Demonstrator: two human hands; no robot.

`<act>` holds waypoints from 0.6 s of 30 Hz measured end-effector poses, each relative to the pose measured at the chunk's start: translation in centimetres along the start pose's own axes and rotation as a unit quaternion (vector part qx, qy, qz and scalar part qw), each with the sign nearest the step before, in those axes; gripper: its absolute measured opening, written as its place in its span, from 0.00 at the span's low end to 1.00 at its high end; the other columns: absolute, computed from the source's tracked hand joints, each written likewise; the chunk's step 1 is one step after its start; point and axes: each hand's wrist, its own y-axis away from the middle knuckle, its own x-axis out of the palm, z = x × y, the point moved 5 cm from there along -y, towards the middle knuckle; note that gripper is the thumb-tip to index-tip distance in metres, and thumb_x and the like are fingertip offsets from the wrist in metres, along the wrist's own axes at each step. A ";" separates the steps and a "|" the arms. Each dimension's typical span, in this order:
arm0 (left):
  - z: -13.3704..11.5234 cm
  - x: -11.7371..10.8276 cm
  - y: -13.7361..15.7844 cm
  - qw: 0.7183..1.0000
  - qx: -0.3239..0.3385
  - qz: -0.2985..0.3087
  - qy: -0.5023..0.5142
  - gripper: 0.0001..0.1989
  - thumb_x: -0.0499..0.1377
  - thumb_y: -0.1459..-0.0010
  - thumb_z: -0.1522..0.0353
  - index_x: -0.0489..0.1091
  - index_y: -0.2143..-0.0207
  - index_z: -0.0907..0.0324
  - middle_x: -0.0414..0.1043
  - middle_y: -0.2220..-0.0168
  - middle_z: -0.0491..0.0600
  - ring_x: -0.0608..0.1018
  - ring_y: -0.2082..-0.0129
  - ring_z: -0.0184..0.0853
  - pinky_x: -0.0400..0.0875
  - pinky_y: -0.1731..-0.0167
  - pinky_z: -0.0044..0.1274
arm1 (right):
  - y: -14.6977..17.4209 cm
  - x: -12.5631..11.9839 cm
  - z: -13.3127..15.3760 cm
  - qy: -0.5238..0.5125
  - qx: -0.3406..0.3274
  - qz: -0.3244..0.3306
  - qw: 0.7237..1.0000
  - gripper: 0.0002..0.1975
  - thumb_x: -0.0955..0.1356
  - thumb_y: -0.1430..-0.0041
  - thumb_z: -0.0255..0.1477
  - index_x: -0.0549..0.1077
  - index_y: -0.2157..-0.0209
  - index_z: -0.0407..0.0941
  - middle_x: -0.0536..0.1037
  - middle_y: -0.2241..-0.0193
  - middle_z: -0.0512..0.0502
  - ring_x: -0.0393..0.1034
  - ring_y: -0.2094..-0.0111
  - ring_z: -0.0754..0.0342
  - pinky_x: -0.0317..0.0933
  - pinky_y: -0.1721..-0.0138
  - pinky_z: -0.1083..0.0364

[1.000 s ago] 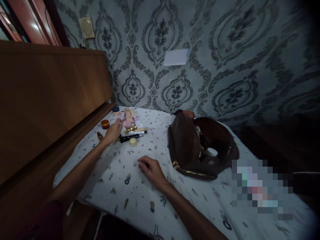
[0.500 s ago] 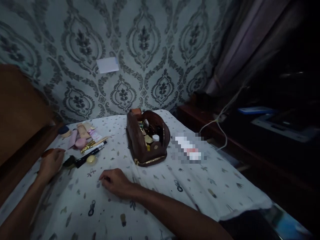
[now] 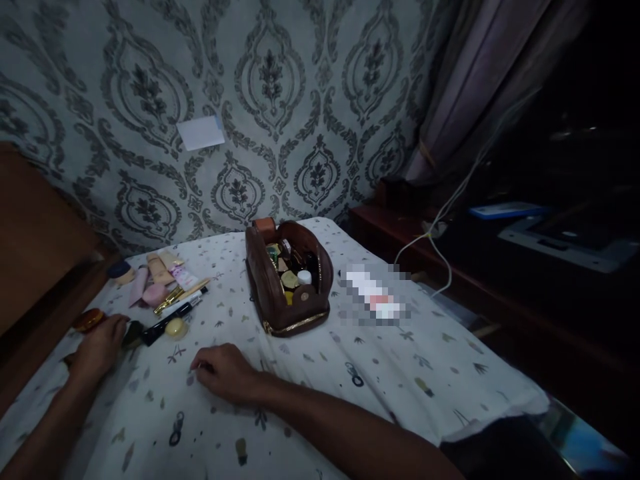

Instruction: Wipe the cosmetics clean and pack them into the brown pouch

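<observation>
My left hand (image 3: 97, 347) lies palm down at the left of the bed sheet, its fingers bent together. Dark material shows at both sides of it; what is under the palm is hidden. Touching or just beside its fingertips is a dark green item (image 3: 132, 335). An amber round container (image 3: 90, 320) sits just beyond the knuckles. My right hand (image 3: 227, 373) rests on the sheet with fingers loosely curled in, and nothing shows in it. Between the hands and farther off lie a black tube (image 3: 165, 325) and a pale yellow round pot (image 3: 176, 328).
A brown zip bag (image 3: 260, 287) stands unzipped, filled with small containers. Cosmetic tubes, a pink sponge-like piece (image 3: 155, 295) and a gold tube (image 3: 169, 300) form a pile at the left. A blurred-out item (image 3: 375, 293) lies right of the bag. A white cable (image 3: 440, 227) hangs beyond.
The camera view has turned slightly, shifting the scene a little left. More of the amber container shows past my left hand. My right hand keeps its place on the sheet.
</observation>
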 end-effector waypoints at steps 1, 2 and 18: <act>-0.2 -0.1 0.1 1.000 -0.006 0.002 0.000 0.18 0.41 0.40 0.59 0.68 0.68 0.52 0.77 0.67 0.54 0.79 0.66 0.47 0.71 0.69 0.31 | 0.0 0.0 0.0 -0.002 0.001 -0.001 1.000 0.12 0.67 0.43 0.23 0.80 0.59 0.43 0.82 0.67 0.47 0.74 0.66 0.54 0.62 0.61 0.58; -0.3 -0.2 0.2 1.000 -0.012 0.003 -0.001 0.17 0.42 0.40 0.60 0.68 0.68 0.53 0.77 0.67 0.54 0.79 0.66 0.48 0.70 0.69 0.31 | -0.1 -0.1 0.0 -0.005 0.000 0.000 1.000 0.12 0.67 0.43 0.23 0.80 0.59 0.44 0.82 0.67 0.48 0.74 0.66 0.54 0.61 0.61 0.58; 3.8 -0.6 -1.4 0.980 -0.056 -0.103 0.163 0.16 0.48 0.44 0.68 0.74 0.60 0.60 0.76 0.64 0.50 0.77 0.61 0.39 0.70 0.60 0.28 | 0.1 -0.2 0.6 -0.087 -0.005 -0.001 0.996 0.10 0.65 0.43 0.23 0.78 0.65 0.42 0.75 0.75 0.51 0.66 0.73 0.57 0.56 0.67 0.59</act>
